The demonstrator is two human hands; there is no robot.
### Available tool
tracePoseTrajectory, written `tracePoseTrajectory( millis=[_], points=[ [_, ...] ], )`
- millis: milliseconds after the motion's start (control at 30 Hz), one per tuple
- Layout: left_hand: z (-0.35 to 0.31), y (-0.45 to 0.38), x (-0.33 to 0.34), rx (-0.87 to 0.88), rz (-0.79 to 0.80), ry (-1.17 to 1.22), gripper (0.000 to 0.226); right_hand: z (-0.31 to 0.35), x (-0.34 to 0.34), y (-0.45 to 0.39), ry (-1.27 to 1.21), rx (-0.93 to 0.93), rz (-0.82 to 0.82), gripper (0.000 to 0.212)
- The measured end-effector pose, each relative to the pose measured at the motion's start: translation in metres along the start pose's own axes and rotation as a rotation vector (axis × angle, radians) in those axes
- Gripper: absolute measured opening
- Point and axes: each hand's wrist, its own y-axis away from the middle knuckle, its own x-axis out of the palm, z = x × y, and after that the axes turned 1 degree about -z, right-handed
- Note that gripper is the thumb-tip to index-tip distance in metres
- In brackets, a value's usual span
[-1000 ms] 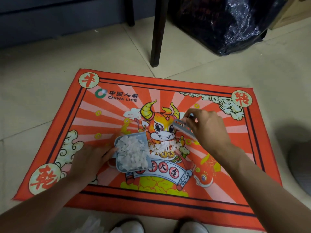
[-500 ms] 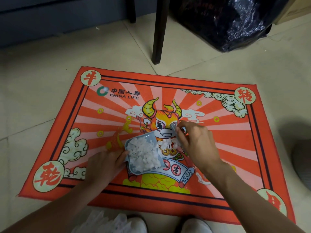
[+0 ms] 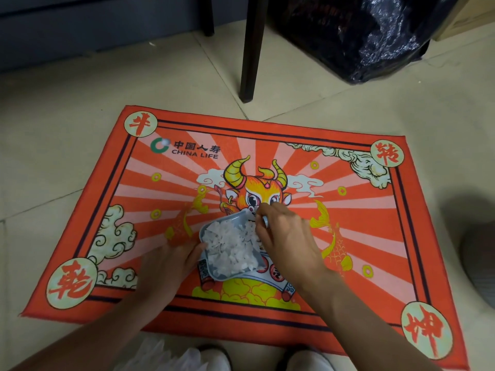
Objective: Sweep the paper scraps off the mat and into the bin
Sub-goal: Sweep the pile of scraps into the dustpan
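Pale tiled floor with thin grout lines, dark wooden chair leg, black plastic bag — glossy, crumpled — dark furniture base behind.

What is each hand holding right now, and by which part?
Left hand holds the dustpan by its left edge. Right hand grips a small brush, mostly hidden, so where is unclear.

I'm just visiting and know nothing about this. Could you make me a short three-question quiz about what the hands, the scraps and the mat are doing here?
1. True or false: the dustpan lies on the mat.
2. Which hand steadies the dustpan's near side?
3. The paper scraps are mostly: A) scattered across the mat, B) heaped in the dustpan, C) on the tiles.

Key
1. True.
2. The left hand; the right hand works a small brush at the dustpan's far edge.
3. B.
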Motion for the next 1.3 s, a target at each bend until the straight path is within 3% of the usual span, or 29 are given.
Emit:
tracePoseTrajectory(
  millis=[133, 300, 533, 833, 1300],
  points=[
    [0.000, 0.000, 0.003, 0.007, -0.011, 0.000, 0.078, 0.003, 0.003, 0.000, -0.045, -0.020, 0.007, 0.016],
    [-0.001, -0.001, 0.000, 0.015, 0.031, -0.045, 0.053, -0.002, 0.007, 0.000, -0.093, 0.012, -0.037, 0.016],
    [0.000, 0.001, 0.002, -0.007, 0.014, -0.009, 0.072, -0.015, 0.005, 0.004, -0.233, 0.113, -0.089, 0.022],
    [0.000, 0.002, 0.000, 0.023, 0.070, -0.010, 0.051, -0.007, 0.010, 0.006, -0.272, 0.100, -0.060, 0.024],
    [-0.001, 0.014, 0.005, -0.072, 0.034, 0.155, 0.053, -0.003, 0.008, 0.000, -0.298, 0.109, -0.028, 0.021]
  ],
)
